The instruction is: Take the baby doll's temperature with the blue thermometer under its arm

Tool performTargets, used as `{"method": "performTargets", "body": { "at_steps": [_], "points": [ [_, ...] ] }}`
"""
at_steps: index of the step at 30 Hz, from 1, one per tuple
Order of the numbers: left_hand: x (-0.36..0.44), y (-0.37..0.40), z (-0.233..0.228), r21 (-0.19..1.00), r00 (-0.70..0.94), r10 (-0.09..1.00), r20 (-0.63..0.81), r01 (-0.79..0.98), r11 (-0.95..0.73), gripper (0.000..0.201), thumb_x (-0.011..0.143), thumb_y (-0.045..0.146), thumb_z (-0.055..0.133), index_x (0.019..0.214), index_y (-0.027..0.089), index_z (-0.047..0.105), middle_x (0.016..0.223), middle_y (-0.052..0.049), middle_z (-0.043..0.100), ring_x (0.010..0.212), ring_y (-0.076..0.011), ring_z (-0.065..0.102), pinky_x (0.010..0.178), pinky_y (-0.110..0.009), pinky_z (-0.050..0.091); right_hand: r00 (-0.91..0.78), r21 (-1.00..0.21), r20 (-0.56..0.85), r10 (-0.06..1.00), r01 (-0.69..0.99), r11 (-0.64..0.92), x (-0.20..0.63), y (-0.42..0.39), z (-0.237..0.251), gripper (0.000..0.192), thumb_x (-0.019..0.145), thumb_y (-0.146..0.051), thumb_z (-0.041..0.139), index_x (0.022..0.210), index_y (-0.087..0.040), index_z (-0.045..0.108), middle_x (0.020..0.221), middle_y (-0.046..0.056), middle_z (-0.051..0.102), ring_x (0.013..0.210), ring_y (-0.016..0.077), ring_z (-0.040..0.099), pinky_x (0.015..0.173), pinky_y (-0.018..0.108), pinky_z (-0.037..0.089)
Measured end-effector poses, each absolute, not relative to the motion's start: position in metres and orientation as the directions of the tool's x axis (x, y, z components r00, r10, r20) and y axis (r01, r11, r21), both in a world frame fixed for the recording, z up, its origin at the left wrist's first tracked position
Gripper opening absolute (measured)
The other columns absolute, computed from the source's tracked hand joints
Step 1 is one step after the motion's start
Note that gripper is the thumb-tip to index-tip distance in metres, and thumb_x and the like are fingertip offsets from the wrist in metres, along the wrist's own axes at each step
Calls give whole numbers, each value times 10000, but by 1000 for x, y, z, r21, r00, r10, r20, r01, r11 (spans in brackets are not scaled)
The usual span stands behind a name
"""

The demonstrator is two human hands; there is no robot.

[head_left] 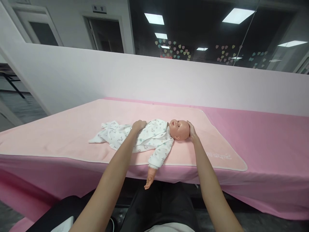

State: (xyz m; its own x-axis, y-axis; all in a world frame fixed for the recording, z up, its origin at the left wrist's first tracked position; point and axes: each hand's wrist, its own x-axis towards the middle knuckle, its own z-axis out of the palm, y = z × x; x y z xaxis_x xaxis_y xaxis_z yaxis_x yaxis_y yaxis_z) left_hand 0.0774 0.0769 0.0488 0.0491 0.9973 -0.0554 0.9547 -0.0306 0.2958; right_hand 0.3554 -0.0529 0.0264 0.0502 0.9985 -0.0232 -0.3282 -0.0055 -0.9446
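Head camera: my left hand [138, 125] lies curled, palm down, on the middle of the baby doll [145, 137], pressing on its printed white sleepsuit [125, 135]. The doll lies on its back on a pale pink blanket [60, 129] across the pink table [265, 135], one arm dangling over the near edge. My right hand [192, 131] cups the doll's head [180, 129], fingers spread behind it.
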Motion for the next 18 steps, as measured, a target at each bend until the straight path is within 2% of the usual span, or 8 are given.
{"method": "performTargets", "body": {
  "at_steps": [4,9,18],
  "points": [
    [73,81,45,301,91,993,-76,951,-64,501,821,363,211,1048,142,599,1153,-138,594,1000,-233,585,776,-293,447,47,-930,-40,998,-368,-20,354,-53,29,550,789,-573,317,994,-153,608,1025,83,669,986,243,606,877,381,464],
    [77,74,45,276,66,995,-79,960,-41,570,819,410,189,1113,113,576,1167,-167,579,1036,-285,564,780,-346,449,70,-905,-86,994,-422,-49,353,-54,30,537,784,-564,342,944,-137,627,951,102,686,949,259,617,856,399,471],
    [81,65,51,266,36,997,-74,964,-15,598,813,444,211,1136,97,575,1139,-173,596,1014,-294,576,774,-358,457,60,-914,-51,997,-405,-22,351,-55,29,532,787,-572,328,950,-154,614,993,93,674,983,264,601,876,413,466]
  ]
}}
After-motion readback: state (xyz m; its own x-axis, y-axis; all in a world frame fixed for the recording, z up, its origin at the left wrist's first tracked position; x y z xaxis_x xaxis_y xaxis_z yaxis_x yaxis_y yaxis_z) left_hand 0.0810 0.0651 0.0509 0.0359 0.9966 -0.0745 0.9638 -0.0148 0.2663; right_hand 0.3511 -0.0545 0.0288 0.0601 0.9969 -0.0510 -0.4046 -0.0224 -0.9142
